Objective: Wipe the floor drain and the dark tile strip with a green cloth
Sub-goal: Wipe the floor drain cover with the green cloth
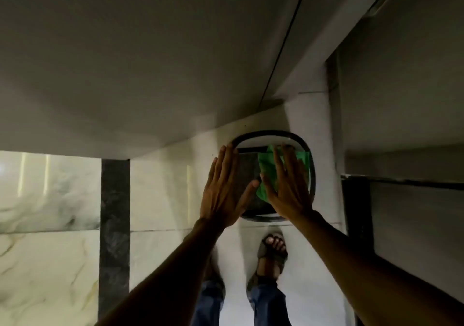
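Observation:
The floor drain point(247, 172) is a dark square panel inside a rounded black frame, low against the wall. A green cloth point(267, 170) lies on its right half. My right hand point(286, 187) presses flat on the cloth, fingers spread and pointing up. My left hand point(223, 190) lies flat and empty on the drain's left edge, thumb touching the dark panel near the cloth. The dark tile strip point(114, 225) runs as a vertical band through the pale marble floor, well left of both hands.
A large pale surface point(150, 61) overhangs the upper part of the view, just above the drain. My sandalled foot point(272, 252) and jeans stand directly below the drain. A second dark band point(356, 212) and a stepped ledge lie to the right.

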`<action>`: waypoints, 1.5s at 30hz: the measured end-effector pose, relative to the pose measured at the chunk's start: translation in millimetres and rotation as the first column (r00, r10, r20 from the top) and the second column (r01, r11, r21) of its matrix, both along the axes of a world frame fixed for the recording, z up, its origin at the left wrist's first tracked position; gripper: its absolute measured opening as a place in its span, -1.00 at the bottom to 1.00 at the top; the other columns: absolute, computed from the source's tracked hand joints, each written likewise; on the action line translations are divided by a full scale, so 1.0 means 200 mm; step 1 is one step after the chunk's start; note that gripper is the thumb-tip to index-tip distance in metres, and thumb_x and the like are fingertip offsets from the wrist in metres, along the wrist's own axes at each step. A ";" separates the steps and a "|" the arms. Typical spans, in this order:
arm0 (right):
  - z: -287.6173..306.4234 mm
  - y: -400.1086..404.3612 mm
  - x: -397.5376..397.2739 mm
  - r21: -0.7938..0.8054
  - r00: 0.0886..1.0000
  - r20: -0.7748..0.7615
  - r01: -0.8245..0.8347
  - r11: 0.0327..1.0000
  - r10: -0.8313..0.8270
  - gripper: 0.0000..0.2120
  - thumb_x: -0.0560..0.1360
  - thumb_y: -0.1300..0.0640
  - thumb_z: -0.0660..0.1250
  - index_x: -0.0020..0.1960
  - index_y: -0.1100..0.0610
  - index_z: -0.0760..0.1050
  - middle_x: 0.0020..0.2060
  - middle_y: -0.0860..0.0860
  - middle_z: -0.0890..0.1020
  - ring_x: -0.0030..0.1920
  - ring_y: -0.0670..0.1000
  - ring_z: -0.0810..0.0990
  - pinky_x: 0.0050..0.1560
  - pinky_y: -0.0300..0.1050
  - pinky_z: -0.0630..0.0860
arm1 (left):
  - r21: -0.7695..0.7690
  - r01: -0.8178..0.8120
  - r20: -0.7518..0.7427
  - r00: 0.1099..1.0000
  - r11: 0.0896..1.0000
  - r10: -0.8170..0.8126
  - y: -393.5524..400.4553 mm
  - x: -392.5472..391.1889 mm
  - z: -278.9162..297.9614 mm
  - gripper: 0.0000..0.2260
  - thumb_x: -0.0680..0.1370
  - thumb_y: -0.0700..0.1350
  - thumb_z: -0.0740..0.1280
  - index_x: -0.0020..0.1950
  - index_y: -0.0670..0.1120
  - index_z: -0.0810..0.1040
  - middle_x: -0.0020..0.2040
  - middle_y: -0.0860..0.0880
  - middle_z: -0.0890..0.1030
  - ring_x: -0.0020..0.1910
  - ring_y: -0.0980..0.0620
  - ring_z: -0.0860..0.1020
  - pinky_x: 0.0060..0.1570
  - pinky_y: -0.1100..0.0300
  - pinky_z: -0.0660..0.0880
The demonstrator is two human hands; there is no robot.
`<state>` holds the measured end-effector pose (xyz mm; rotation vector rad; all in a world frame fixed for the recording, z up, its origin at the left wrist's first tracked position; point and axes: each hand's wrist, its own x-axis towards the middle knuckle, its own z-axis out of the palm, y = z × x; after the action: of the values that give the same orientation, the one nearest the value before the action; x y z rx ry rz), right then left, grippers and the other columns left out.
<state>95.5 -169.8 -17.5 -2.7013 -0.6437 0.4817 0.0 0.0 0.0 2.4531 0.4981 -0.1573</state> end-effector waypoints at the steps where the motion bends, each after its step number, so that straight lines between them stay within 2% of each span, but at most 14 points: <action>1: -0.07 0.00 0.00 -0.007 1.000 -0.006 0.013 1.000 -0.013 -0.25 0.68 -0.26 0.14 0.75 0.07 0.08 0.74 0.15 0.14 0.71 0.29 0.14 0.65 0.22 -0.01 | -0.017 -0.009 0.007 1.000 1.000 0.010 -0.01 0.00 -0.08 -0.13 0.70 0.40 0.06 0.84 -0.10 -0.06 0.85 -0.07 -0.09 0.84 -0.02 -0.08 0.81 0.05 -0.14; 6: -0.36 -0.09 -0.02 -0.087 0.999 0.052 -0.010 0.996 0.014 -0.23 0.67 -0.30 0.09 0.73 0.13 0.16 0.72 0.20 0.18 0.72 0.29 0.14 0.67 0.41 0.19 | -0.007 -0.020 -0.069 0.997 1.000 0.019 -0.07 -0.03 -0.38 -0.12 0.71 0.39 0.09 0.84 -0.08 -0.12 0.85 -0.05 -0.11 0.84 0.01 -0.10 0.77 0.15 -0.24; 11: -0.56 -0.09 -0.04 -0.171 0.980 0.194 -0.017 0.985 0.050 -0.18 0.67 -0.38 0.07 0.76 0.07 0.04 0.76 0.12 0.05 0.77 0.18 -0.04 0.75 0.27 -0.07 | 0.040 0.026 -0.049 0.999 0.999 -0.024 -0.07 -0.06 -0.59 -0.08 0.70 0.41 0.11 0.84 -0.11 -0.14 0.85 -0.07 -0.12 0.84 0.00 -0.12 0.80 0.06 -0.21; 15: -0.62 -0.08 -0.05 -0.154 0.970 0.238 -0.005 0.988 0.042 -0.16 0.66 -0.42 0.04 0.76 0.05 0.00 0.76 0.12 0.02 0.77 0.17 -0.06 0.76 0.18 -0.17 | 0.061 -0.034 -0.008 0.999 0.998 0.034 -0.08 -0.06 -0.66 -0.09 0.70 0.39 0.13 0.84 -0.13 -0.11 0.86 -0.06 -0.11 0.84 0.00 -0.13 0.80 0.06 -0.19; 18: -0.63 -0.08 -0.06 -0.136 0.966 0.254 -0.011 0.991 0.045 -0.22 0.70 -0.36 0.04 0.76 0.04 0.02 0.76 0.13 0.05 0.77 0.18 -0.03 0.76 0.16 -0.14 | 0.069 -0.076 0.026 0.997 0.995 0.074 -0.09 -0.06 -0.67 -0.10 0.70 0.38 0.11 0.84 -0.16 -0.06 0.86 -0.09 -0.07 0.84 0.00 -0.13 0.80 0.05 -0.19; 22: -0.64 -0.09 -0.05 -0.130 0.959 0.267 -0.063 0.990 0.096 -0.31 0.72 -0.20 0.13 0.75 0.05 0.09 0.75 0.12 0.12 0.76 0.21 0.04 0.74 0.25 0.05 | 0.056 -0.080 0.030 0.996 0.995 0.079 -0.09 -0.05 -0.68 -0.10 0.70 0.38 0.11 0.84 -0.15 -0.09 0.86 -0.08 -0.10 0.84 0.01 -0.15 0.80 0.08 -0.22; 26: -0.64 -0.10 -0.05 -0.062 0.956 0.282 -0.061 0.996 0.076 -0.37 0.70 -0.06 0.20 0.73 0.04 0.17 0.74 0.06 0.18 0.75 0.20 0.07 0.75 0.22 0.02 | 0.041 -0.077 0.027 0.997 0.996 0.076 -0.09 -0.06 -0.69 -0.09 0.71 0.43 0.06 0.84 -0.13 -0.12 0.86 -0.06 -0.12 0.84 0.03 -0.17 0.80 0.09 -0.21; 30: -0.63 -0.07 -0.04 0.090 0.975 0.213 0.049 0.995 -0.067 -0.48 0.70 0.04 0.26 0.64 0.06 0.32 0.70 0.01 0.29 0.74 0.13 0.14 0.75 0.15 0.03 | 0.044 -0.065 -0.001 0.998 0.997 0.065 -0.08 -0.06 -0.68 -0.09 0.70 0.44 0.02 0.84 -0.13 -0.13 0.86 -0.05 -0.14 0.84 0.02 -0.17 0.80 0.08 -0.21; 33: -0.58 -0.02 -0.05 0.227 0.967 0.119 0.193 0.955 -0.223 -0.55 0.74 0.06 0.22 0.60 0.15 0.40 0.62 0.08 0.44 0.68 0.15 0.30 0.70 0.21 0.20 | 0.066 -0.036 -0.010 0.999 0.997 0.037 -0.08 -0.07 -0.65 -0.10 0.71 0.43 0.02 0.84 -0.14 -0.12 0.86 -0.08 -0.15 0.84 -0.02 -0.14 0.81 0.02 -0.20; 35: -0.53 0.01 -0.06 0.325 0.942 -0.003 0.318 0.891 -0.335 -0.54 0.74 0.04 0.21 0.57 0.23 0.44 0.50 0.19 0.57 0.55 0.22 0.49 0.55 0.22 0.44 | 0.075 -0.033 -0.019 0.999 0.997 0.034 -0.08 -0.10 -0.62 -0.12 0.72 0.40 0.04 0.84 -0.14 -0.11 0.85 -0.08 -0.16 0.84 -0.02 -0.14 0.80 0.01 -0.23; 37: -0.44 0.02 -0.08 0.379 0.893 -0.155 0.449 0.809 -0.423 -0.52 0.74 -0.03 0.17 0.52 0.24 0.47 0.35 0.23 0.66 0.36 0.24 0.64 0.32 0.06 0.58 | 0.076 -0.039 -0.030 0.999 0.996 0.041 -0.07 -0.14 -0.57 -0.12 0.72 0.41 0.01 0.84 -0.13 -0.11 0.85 -0.09 -0.16 0.84 -0.02 -0.15 0.80 -0.01 -0.25; 39: -0.34 0.05 -0.09 0.401 0.845 -0.253 0.535 0.744 -0.471 -0.52 0.75 -0.06 0.15 0.54 0.20 0.46 0.32 0.19 0.68 0.31 0.15 0.67 0.23 -0.09 0.55 | 0.073 -0.052 -0.047 0.997 0.996 0.056 -0.05 -0.19 -0.51 -0.12 0.72 0.44 -0.08 0.84 -0.12 -0.11 0.85 -0.10 -0.15 0.84 -0.04 -0.15 0.80 -0.05 -0.24; 42: -0.18 0.12 -0.12 0.441 0.819 -0.289 0.573 0.691 -0.495 -0.53 0.77 -0.05 0.14 0.60 0.13 0.40 0.37 0.01 0.63 0.34 -0.10 0.56 0.28 -0.30 0.46 | 0.073 -0.098 -0.042 0.994 0.992 0.102 0.00 -0.28 -0.43 -0.16 0.73 0.42 -0.12 0.84 -0.11 -0.11 0.85 -0.11 -0.17 0.84 -0.07 -0.16 0.81 -0.08 -0.22; 45: -0.03 0.25 -0.18 0.519 0.866 -0.265 0.499 0.694 -0.424 -0.66 0.78 0.03 0.18 0.53 0.03 0.44 0.26 -0.29 0.60 0.28 -0.50 0.49 0.28 -0.55 0.41 | 0.074 -0.181 -0.024 0.983 0.981 0.184 0.08 -0.39 -0.34 -0.21 0.76 0.33 -0.01 0.84 -0.12 -0.10 0.85 -0.10 -0.18 0.84 -0.10 -0.16 0.81 -0.17 -0.14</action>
<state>59.2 -120.5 -24.2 -2.1073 -0.0238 0.2570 -78.3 15.3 -67.7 2.4620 0.7509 -0.1021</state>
